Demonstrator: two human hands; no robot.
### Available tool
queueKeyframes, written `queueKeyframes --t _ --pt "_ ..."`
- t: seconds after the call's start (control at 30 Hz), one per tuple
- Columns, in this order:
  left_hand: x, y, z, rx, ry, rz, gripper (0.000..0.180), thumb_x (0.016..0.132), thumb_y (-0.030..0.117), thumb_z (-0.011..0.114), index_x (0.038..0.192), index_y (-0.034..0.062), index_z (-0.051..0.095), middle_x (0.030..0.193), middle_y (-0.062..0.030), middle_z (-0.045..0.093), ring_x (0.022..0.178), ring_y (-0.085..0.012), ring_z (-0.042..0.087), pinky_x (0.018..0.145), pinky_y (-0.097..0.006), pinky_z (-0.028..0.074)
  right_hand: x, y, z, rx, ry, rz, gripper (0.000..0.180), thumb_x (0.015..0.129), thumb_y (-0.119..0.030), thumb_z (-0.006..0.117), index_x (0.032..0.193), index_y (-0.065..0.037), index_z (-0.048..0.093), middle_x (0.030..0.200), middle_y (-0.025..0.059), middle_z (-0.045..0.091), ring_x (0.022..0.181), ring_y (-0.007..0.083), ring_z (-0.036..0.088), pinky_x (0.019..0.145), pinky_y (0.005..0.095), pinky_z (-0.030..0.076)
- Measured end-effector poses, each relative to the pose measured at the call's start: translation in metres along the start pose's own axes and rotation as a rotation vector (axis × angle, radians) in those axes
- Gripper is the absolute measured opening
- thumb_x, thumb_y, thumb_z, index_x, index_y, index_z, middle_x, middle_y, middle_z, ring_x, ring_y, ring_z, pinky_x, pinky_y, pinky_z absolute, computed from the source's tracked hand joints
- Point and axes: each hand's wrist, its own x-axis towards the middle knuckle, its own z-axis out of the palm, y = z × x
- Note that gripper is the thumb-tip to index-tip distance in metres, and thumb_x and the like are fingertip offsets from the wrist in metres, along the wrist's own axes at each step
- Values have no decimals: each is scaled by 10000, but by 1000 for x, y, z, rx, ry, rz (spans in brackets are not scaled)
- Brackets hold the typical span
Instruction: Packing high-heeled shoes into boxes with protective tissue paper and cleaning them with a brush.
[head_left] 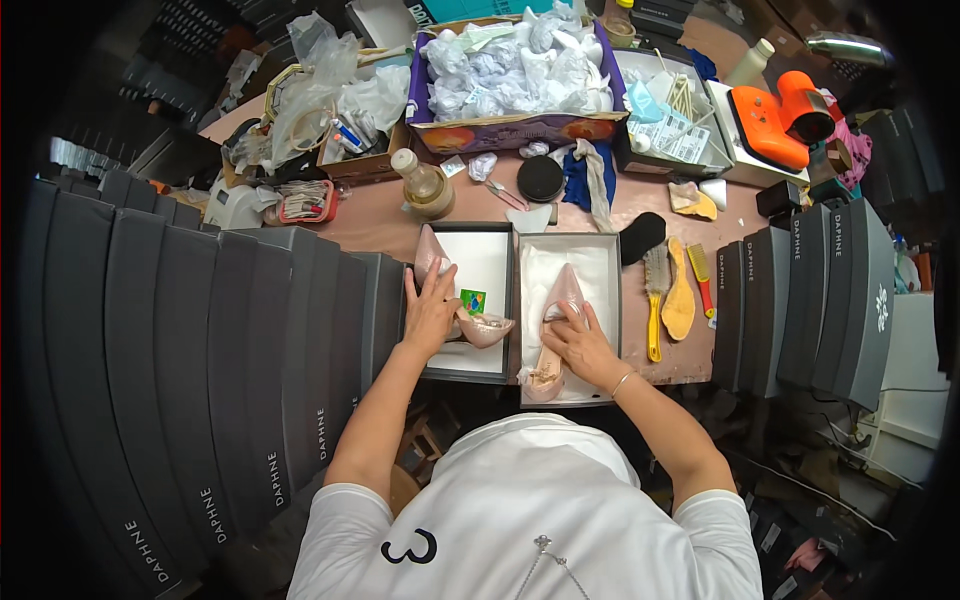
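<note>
Dragging the left shoe (pixel 487 331) against its box (pixel 484 258) could scuff it. Left hand (pixel 430 316): fingers spread over that shoe; right hand (pixel 582 346): touching the right shoe (pixel 567 286), grip unclear.

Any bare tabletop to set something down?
Small patches: front right of the table, between the yellow-handled brush and upright dark boxes; left, between the red tray and capped bottle. Crowded: the back, around the purple box; also the left open box and right open box, with left hand, right hand and pink shoes.
</note>
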Motion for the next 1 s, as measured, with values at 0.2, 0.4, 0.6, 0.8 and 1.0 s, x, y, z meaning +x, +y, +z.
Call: queueKeyframes --t 0.2,0.4,0.6,0.8,1.0 --pt "12 25 -74 -1202 -17 -274 218 872 98 629 1068 13 584 1051 -109 653 966 -253 626 962 -407 440 -7 -1 -54 232 140 52 377 821 -211 632 1176 -100 577 1178 98 585 1217 275 490 1056 512 315" --pt "20 70 -98 -2155 -318 -277 342 988 154 392 1291 -3 420 1183 -197 591 996 -221 630 871 -336 523 24 -16 -140 1666 73 603 337 987 -296 484 1138 -2 547 961 72 631 794 125 619 700 249 507" --pt "9 82 -67 -2374 -549 -466 366 987 155 385 1313 -9 397 1198 -219 584 976 -237 642 829 -349 559 15 -20 -81 2259 -12 646 402 1007 -321 430 1211 14 521 1042 86 639 818 130 639 694 264 550" --pt "4 79 -49 -2422 -545 -571 378 995 181 371 1310 -24 412 1187 -218 593 973 -246 654 810 -353 571 18 -22 -76 2352 -23 657 420 1009 -315 419 1245 24 502 1111 108 638 883 160 655 741 295 563" --pt "6 75 -46 -2462 -537 -519 364 986 159 412 1297 -28 424 1188 -215 595 1009 -251 634 861 -356 542 24 -14 -75 2331 -75 657 418 1005 -327 426 1229 13 523 1124 120 639 888 164 659 742 293 559"
